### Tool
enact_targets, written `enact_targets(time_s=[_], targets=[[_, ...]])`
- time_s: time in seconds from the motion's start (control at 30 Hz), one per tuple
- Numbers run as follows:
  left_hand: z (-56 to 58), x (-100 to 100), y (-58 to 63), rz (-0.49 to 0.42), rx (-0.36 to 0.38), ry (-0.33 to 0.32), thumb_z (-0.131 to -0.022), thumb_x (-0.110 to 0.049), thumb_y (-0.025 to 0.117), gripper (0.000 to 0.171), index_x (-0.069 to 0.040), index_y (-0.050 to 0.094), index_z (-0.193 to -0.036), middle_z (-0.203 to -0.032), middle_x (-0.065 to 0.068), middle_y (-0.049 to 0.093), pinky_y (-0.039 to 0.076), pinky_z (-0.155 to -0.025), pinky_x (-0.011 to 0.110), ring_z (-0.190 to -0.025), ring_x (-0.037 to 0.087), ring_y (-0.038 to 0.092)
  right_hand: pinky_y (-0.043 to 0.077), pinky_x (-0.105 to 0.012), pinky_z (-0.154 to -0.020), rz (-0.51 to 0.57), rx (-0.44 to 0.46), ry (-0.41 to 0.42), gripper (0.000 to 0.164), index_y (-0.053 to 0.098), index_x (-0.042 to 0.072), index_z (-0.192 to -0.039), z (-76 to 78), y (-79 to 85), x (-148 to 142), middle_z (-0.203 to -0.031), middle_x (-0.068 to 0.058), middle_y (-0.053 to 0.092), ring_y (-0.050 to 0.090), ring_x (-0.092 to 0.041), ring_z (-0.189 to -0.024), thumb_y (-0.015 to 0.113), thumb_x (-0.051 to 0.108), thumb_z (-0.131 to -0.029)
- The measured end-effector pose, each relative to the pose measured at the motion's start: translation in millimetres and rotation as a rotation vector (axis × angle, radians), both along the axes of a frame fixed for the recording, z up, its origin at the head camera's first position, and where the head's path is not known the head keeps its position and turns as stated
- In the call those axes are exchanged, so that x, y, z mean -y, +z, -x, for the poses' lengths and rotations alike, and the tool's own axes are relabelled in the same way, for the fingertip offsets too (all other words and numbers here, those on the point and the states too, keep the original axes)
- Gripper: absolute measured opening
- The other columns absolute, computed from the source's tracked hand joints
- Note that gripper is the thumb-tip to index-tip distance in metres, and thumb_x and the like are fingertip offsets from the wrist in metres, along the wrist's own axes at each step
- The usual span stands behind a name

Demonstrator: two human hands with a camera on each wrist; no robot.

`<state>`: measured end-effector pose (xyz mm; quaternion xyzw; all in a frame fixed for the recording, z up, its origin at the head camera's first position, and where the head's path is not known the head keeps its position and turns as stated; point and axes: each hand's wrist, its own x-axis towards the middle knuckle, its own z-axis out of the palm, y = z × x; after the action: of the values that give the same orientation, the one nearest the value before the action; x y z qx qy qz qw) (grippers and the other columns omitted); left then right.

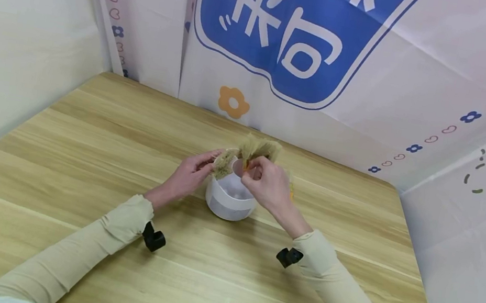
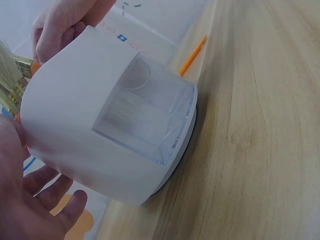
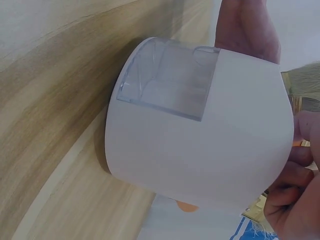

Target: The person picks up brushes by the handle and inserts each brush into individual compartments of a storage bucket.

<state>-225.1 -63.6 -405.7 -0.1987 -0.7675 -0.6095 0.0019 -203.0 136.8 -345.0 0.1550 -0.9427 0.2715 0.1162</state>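
Note:
A round white holder with a clear compartment low in its wall stands on the wooden table. Paintbrushes with tan bristles show at its top. My right hand pinches a paintbrush near its orange handle, over the holder's opening, bristles up. At the holder's left side is my left hand, its fingers loosely extended and touching near the rim. Beside those fingers, another paintbrush has its bristles leaning over the rim. The holder's wall hides part of my right hand's fingers in the left wrist view.
An orange tapered handle lies beyond the holder, partly hidden by it. Printed cloth walls close off the back and sides of the table. Black wrist mounts hang under both sleeves.

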Motion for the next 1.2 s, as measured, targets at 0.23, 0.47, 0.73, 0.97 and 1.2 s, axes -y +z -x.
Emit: enact_targets(time_s=[0.23,0.47,0.73,0.97,1.2], targets=[[-0.1,0,0.4,0.011,-0.006,-0.003,-0.097,-0.005,0.045,0.041,0.0,0.044,-0.137,-0.132,0.024,0.053,0.049,-0.096,0.04,-0.116,0.034,0.056,0.037,-0.021,-0.052,-0.01,0.061,0.007,0.018,0.065,0.005,-0.092,0.6,3.8,0,-0.064,-0.003,0.059,0.048,-0.012,-0.054,0.061,0.016,-0.079],[0.4,0,-0.2,0.01,-0.013,-0.011,-0.096,-0.004,0.045,0.041,0.0,0.044,-0.137,-0.129,0.026,0.055,0.05,-0.094,0.035,-0.114,0.034,0.057,0.04,-0.022,-0.055,-0.026,0.105,-0.003,0.018,0.065,0.007,-0.093,2.4,4.1,-1,-0.071,-0.004,0.063,0.052,-0.014,-0.06,0.061,0.019,-0.08],[0.9,0,-1.4,-0.004,-0.008,-0.026,-0.096,-0.004,0.044,0.042,0.001,0.043,-0.138,-0.131,0.027,0.053,0.049,-0.097,0.043,-0.116,0.037,0.056,0.036,-0.021,-0.052,0.009,0.111,0.018,0.018,0.065,0.007,-0.094,2.6,1.1,-4,-0.06,0.0,0.054,0.046,-0.011,-0.054,0.059,0.017,-0.081],[0.9,-1,-1.5,-0.002,0.002,-0.023,-0.097,-0.005,0.043,0.042,0.0,0.042,-0.139,-0.135,0.025,0.05,0.047,-0.099,0.044,-0.119,0.037,0.054,0.035,-0.021,-0.051,0.045,0.117,0.035,0.018,0.065,0.006,-0.096,1.0,0.8,-7,-0.053,0.002,0.05,0.043,-0.011,-0.05,0.057,0.013,-0.082],[0.3,0,0.0,0.028,0.022,0.002,-0.098,-0.007,0.041,0.042,-0.002,0.042,-0.14,-0.128,0.026,0.055,0.048,-0.096,0.041,-0.114,0.035,0.056,0.038,-0.022,-0.056,0.102,0.076,0.052,0.015,0.064,0.004,-0.094,-1.6,-0.9,-14,-0.051,0.006,0.042,0.04,-0.01,-0.049,0.057,0.012,-0.084]])
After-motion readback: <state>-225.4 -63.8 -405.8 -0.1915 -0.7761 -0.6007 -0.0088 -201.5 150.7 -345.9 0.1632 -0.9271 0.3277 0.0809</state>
